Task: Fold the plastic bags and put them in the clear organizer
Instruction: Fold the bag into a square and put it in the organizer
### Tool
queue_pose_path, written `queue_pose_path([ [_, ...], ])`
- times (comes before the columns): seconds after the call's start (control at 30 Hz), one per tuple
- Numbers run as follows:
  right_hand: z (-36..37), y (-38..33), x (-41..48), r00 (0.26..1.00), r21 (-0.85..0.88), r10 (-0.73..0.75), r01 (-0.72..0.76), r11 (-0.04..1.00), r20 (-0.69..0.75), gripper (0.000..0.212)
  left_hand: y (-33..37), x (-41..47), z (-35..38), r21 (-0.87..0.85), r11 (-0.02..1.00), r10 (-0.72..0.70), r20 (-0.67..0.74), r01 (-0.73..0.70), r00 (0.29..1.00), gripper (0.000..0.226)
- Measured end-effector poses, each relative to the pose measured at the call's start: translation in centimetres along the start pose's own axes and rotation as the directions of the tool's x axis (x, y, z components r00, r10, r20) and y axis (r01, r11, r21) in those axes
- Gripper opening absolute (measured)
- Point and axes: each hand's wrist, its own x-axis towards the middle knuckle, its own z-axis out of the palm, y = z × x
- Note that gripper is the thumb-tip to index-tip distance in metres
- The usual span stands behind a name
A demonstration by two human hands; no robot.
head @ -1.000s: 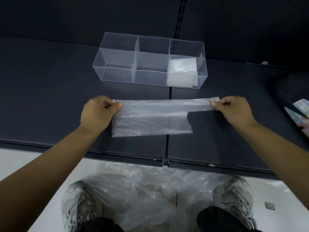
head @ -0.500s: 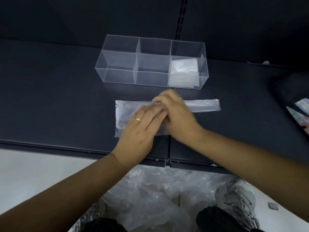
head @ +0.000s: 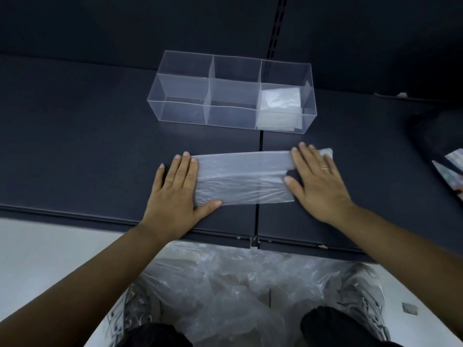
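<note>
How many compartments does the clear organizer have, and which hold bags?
3, side by side in the clear organizer: the left compartment and the middle compartment look empty, and the right compartment holds folded bags.

Head view: above and behind left hand (head: 172, 191) and right hand (head: 318, 182), close.
Facing: forward and steeply down over both.

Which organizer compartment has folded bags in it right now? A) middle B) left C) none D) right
D: the folded bags sit in the right-hand compartment of the clear organizer; the other two compartments show nothing inside.
</note>
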Motion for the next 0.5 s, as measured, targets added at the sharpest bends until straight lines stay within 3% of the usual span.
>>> queue_pose_path([
  [0.13,-1.0,1.0,-0.9,0.987,0.040,0.095,-0.090,0.995,-0.131,0.066,-0.1,0.0,-0.7,-0.051,0.998,-0.026,-0.006,0.026,1.000,0.115],
  [0.23,-2.1,-0.2,-2.1,0.955,0.211,-0.069,0.133,0.968,-0.288,0.047,1.5,-0.4,-1.6,-0.177,0.966,0.175,-0.085,-0.187,0.981,0.098],
  [0.3,-2.0,-0.8,-3.0,0.957,0.287,-0.169,0.235,0.929,-0.238,0.034,2.9,-0.8,-1.5,-0.259,0.911,0.313,-0.069,-0.320,0.947,0.087],
  [0.37,-1.6,-1.2,-3.5,0.968,0.343,-0.169,0.225,0.912,-0.188,0.025,4.1,-1.0,-1.1,-0.293,0.885,0.371,-0.027,-0.363,0.928,0.080],
  [0.5,-1.6,-1.6,-3.0,0.970,0.378,-0.138,0.206,0.902,-0.200,0.008,5.3,-1.0,-0.2,-0.262,0.902,0.328,-0.096,-0.342,0.940,0.072],
])
